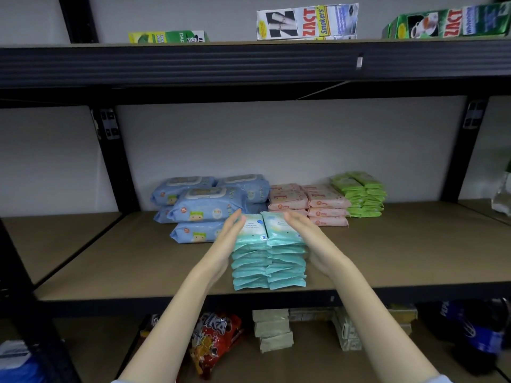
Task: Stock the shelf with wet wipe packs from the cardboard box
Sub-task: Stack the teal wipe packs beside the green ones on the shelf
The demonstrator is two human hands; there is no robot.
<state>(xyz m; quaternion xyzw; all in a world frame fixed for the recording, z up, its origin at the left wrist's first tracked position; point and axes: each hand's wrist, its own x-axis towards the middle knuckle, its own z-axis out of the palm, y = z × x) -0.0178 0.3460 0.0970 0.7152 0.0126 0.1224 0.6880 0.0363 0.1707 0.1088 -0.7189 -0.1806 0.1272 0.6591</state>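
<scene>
Black-framed shelf (166, 261) carries the stock. Left hand (228, 239) and right hand (307, 236), fingers straight, press opposite sides of two adjacent stacks of teal wet wipe packs (269, 258) near the front edge. Blue packs (204, 203), pink packs (318, 203) and green packs (362, 194) lie behind.

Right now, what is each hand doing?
Left hand: open, straight fingers pressed flat against the left side of the teal wipe packs.
Right hand: open, flat against their right side.
</scene>
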